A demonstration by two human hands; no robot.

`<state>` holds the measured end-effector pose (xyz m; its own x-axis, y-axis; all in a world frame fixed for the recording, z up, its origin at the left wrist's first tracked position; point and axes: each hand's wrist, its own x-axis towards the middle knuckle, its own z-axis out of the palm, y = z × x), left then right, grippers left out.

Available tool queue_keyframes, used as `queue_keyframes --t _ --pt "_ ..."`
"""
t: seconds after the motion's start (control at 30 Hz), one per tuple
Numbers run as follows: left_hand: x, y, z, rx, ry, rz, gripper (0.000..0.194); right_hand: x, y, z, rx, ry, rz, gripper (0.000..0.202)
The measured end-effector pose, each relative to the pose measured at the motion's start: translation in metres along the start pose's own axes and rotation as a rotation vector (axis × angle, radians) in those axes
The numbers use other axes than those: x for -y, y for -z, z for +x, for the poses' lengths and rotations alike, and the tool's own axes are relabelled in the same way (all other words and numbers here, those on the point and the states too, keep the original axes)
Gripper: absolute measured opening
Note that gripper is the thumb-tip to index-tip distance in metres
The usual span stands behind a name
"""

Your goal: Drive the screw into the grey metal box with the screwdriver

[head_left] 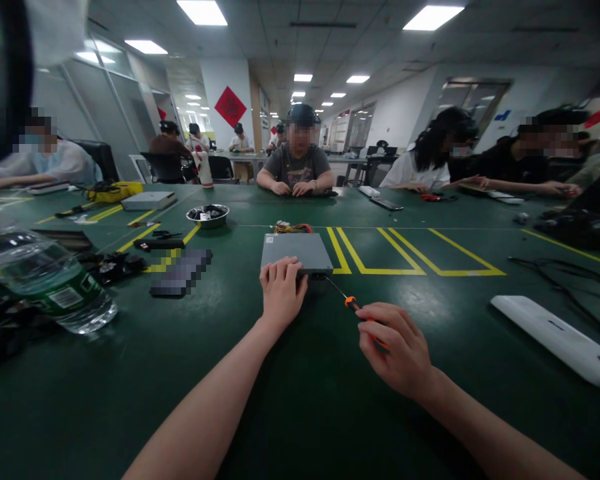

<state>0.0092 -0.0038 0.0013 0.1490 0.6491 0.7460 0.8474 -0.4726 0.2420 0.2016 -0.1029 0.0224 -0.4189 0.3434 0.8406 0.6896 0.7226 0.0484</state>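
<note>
Right of centre, the slanted screwdriver (pixel 351 303) clasped in the right hand (pixel 397 347) could slip toward the left hand (pixel 283 288) gripping the grey box (pixel 305 250).

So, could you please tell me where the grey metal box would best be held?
Probably by its left side, coming from the left: the grey metal box lies flat, cables stick out at the far edge, and the screwdriver in the right hand points toward the near right corner, leaving that side clearer. The left hand rests on the near left part.
</note>
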Motion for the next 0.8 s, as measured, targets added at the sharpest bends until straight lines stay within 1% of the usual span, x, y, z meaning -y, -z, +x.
queue_keyframes --t 0.17,0.5,0.7,0.8 --pt "-0.0003 0.0003 0.0002 0.001 0.001 -0.003 0.018 -0.0007 -0.0005 -0.0004 0.037 -0.013 -0.024 0.023" --pt "0.0004 -0.0027 -0.0003 -0.022 -0.009 -0.012 0.018 -0.0035 -0.0024 -0.0018 0.048 -0.043 -0.033 0.024" --pt "0.0003 -0.0015 0.0001 -0.007 -0.005 -0.002 0.018 -0.0059 0.0001 0.0015 -0.012 -0.066 -0.047 0.027" --pt "-0.0001 -0.0013 0.0002 -0.004 0.0 0.006 0.017 -0.01 0.0007 0.0011 -0.046 -0.104 -0.034 0.027"
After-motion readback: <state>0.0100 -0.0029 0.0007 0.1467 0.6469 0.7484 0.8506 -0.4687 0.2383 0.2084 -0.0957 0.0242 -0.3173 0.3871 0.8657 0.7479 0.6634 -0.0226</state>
